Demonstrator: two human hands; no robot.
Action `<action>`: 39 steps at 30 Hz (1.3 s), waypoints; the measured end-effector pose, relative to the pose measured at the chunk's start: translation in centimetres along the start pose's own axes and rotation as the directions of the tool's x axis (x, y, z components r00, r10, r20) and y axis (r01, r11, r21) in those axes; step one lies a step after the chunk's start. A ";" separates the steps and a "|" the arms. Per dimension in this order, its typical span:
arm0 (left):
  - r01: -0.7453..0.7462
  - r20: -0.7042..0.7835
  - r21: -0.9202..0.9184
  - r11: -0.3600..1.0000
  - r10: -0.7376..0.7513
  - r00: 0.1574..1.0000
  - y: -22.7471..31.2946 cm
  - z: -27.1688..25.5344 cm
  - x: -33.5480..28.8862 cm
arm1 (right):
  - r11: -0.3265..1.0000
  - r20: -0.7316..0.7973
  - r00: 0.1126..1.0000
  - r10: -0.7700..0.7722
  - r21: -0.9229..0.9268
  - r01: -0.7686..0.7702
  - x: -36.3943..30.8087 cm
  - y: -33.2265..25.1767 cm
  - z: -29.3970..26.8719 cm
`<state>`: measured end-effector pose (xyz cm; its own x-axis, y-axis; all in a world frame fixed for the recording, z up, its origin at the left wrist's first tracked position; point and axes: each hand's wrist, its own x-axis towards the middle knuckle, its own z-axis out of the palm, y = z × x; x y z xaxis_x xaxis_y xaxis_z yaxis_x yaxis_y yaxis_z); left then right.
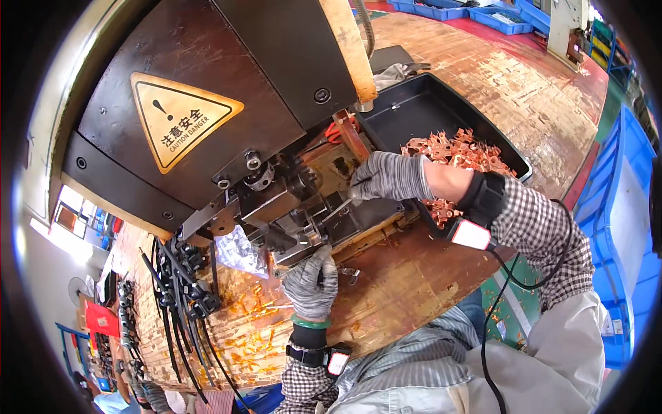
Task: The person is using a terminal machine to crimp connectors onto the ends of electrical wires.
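Note:
My right hand, in a grey striped glove, is closed at the right side of the press tooling. From its fingertips a thin metal rod slants down and left toward the die. Also gloved, my left hand is at the front of the tooling, its fingers drawn together and pointing up at the die. What they pinch, if anything, is hidden. A small metal piece lies on the bench beside the left hand.
A black tray with a heap of copper terminals is beyond my right wrist. Black cables with connectors and a clear plastic bag lie left. Red-handled pliers rest by the press. A blue bin stands right.

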<state>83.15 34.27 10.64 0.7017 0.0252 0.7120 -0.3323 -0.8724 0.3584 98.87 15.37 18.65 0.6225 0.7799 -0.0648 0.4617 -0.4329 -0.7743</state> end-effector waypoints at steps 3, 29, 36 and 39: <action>-0.066 -0.052 -0.015 0.998 0.065 0.997 0.0 0.2 0.2 | 0.816 0.275 0.945 0.177 0.496 -0.297 0.2 2.5 0.7; -0.012 -0.018 0.000 1.000 0.012 1.000 -0.1 0.1 0.0 | 0.801 -0.208 0.963 -0.172 0.540 0.260 -1.6 1.0 4.6; -0.054 -0.061 -0.007 0.999 0.054 0.997 -0.1 0.3 0.2 | 0.716 -0.363 0.921 0.145 0.681 0.155 -1.4 -1.5 6.6; -0.007 -0.012 -0.014 1.000 0.007 1.000 0.2 0.1 0.1 | 0.767 -0.387 0.913 0.128 0.622 0.156 -1.9 -1.3 5.8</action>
<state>83.18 34.04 10.78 0.6918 0.0254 0.7216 -0.3456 -0.8659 0.3618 93.40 17.06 16.11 0.8721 0.4819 0.0849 0.0579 0.0708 -0.9958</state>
